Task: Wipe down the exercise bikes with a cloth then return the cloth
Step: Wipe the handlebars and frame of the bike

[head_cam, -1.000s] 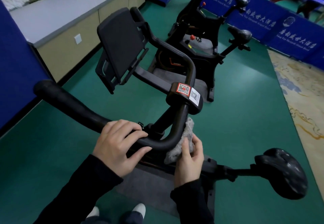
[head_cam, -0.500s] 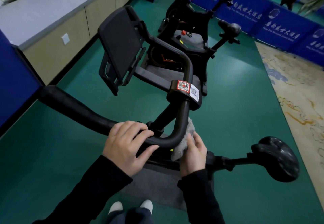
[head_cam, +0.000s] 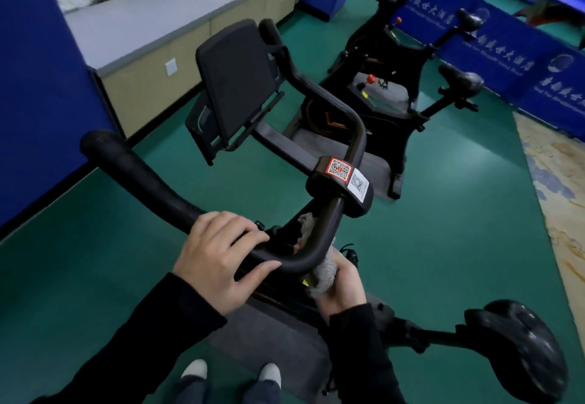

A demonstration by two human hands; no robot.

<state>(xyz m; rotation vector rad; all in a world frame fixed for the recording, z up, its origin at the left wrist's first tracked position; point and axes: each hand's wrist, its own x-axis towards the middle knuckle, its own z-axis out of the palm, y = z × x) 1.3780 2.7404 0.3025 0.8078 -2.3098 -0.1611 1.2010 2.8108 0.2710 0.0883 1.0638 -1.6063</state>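
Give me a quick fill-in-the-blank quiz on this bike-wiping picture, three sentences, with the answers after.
1. The left hand grips the black ____.
2. The right hand holds a grey ____.
3. The QR sticker has a ____ border.
Missing words: handlebar; cloth; red.

Head view, steeply down, close over handlebar (head_cam: 152, 186)
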